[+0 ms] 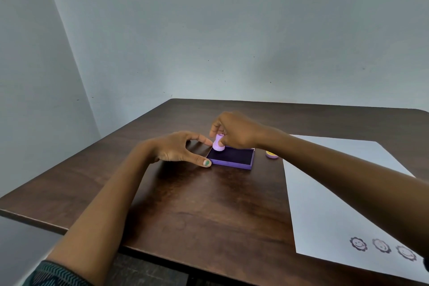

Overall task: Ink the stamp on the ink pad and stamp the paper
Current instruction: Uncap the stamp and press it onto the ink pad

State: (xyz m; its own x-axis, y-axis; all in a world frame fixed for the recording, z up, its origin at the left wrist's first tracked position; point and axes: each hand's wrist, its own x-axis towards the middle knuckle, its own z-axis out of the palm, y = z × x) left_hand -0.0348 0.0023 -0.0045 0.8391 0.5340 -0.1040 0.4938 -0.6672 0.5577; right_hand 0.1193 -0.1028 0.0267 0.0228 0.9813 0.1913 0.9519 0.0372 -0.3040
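A small lilac stamp [218, 145] stands on the dark pad of an open purple ink pad [232, 158] in the middle of the table. My right hand [234, 130] pinches the stamp from above and presses it onto the pad's far left corner. My left hand [178, 147] rests spread beside the pad, thumb and forefinger touching its left edge. A white sheet of paper [336, 193] lies to the right, partly under my right forearm, with three flower-shaped smiley prints [358, 243] near its front edge.
A small lilac and yellow cap [271, 154] lies between the ink pad and the paper. The dark wooden table [209, 204] ends at a front edge close to me and a left edge by the wall corner.
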